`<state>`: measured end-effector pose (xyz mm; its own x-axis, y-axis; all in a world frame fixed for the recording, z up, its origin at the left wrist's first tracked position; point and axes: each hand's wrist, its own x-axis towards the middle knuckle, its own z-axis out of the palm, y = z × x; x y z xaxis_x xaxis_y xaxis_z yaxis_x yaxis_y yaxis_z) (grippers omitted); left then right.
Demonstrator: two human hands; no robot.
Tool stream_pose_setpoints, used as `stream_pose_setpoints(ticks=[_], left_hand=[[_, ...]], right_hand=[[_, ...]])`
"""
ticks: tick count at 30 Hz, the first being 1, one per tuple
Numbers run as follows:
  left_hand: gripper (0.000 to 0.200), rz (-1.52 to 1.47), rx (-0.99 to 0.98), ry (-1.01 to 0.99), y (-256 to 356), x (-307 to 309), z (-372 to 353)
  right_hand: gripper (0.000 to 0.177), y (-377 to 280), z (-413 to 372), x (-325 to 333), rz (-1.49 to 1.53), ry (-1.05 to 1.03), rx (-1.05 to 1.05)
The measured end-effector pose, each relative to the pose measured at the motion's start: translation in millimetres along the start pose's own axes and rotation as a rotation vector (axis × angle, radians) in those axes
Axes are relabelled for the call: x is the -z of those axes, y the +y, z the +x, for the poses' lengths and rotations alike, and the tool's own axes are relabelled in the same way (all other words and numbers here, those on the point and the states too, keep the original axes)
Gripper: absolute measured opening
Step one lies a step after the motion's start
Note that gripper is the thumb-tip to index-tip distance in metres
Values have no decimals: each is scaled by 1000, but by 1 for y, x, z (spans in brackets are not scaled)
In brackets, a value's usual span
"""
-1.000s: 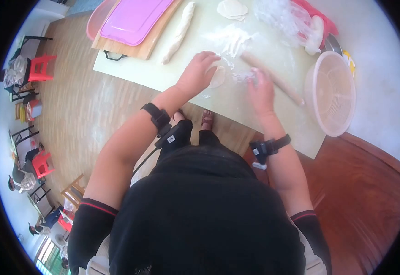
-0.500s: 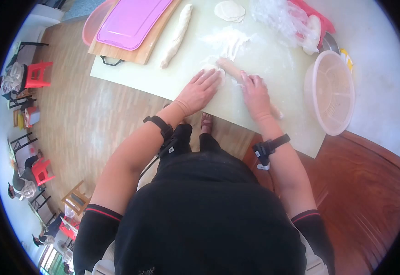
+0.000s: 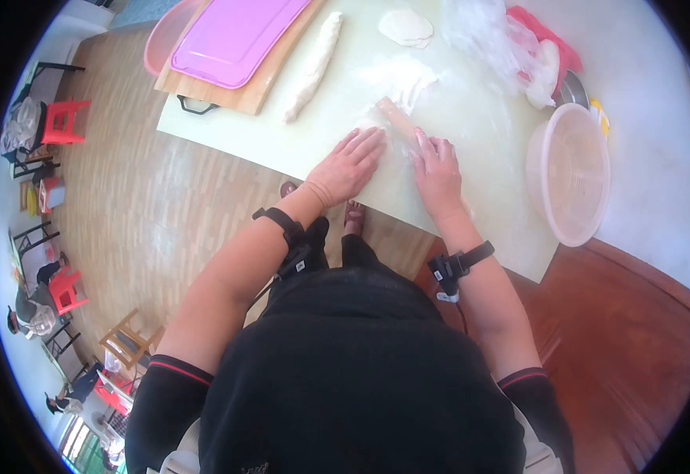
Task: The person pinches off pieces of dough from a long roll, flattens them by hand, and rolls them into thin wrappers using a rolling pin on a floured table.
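My left hand point(image 3: 350, 164) lies flat near the front edge of the pale table mat point(image 3: 262, 146), fingers stretched out; the dough piece under or beside it is mostly hidden. To its right, my right hand point(image 3: 438, 170) is wrapped round a wooden rolling pin point(image 3: 396, 118), whose far end points up and left. Beyond the pin is a patch of white flour point(image 3: 404, 81). Flat dough rounds point(image 3: 405, 28) lie in a small stack farther back. A long dough roll point(image 3: 314, 69) rests to the left.
At the left, a purple tray point(image 3: 238, 35) sits on a wooden board point(image 3: 262, 87) beside a pink basin point(image 3: 163, 39). A plastic bag point(image 3: 495, 35), a metal bowl point(image 3: 572, 89) and a pale plastic basket point(image 3: 571, 174) are at the right. People sit far left.
The rolling pin has shifted slightly, and my right hand has moved a little toward its far end. The whole view has shifted slightly. My left hand stays flat.
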<state>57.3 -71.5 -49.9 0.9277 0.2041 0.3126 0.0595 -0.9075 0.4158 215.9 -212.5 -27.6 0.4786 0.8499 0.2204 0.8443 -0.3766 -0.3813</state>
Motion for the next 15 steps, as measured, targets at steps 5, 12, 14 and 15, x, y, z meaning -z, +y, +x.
stream_pose_setpoints(ticks=[5,12,14,15], left_hand=[[40,0,28,37,-3,-1,-8],[37,-50,-4,114,-2,0,-5],[37,-54,2,113,-2,-1,-5],[36,-58,2,117,-3,-1,-6]], right_hand=[[48,-8,-5,-4,4,-78,67],[54,-23,12,-8,-81,-47,137],[57,-24,10,-16,-61,-166,98],[57,-21,15,-17,-62,-167,99]])
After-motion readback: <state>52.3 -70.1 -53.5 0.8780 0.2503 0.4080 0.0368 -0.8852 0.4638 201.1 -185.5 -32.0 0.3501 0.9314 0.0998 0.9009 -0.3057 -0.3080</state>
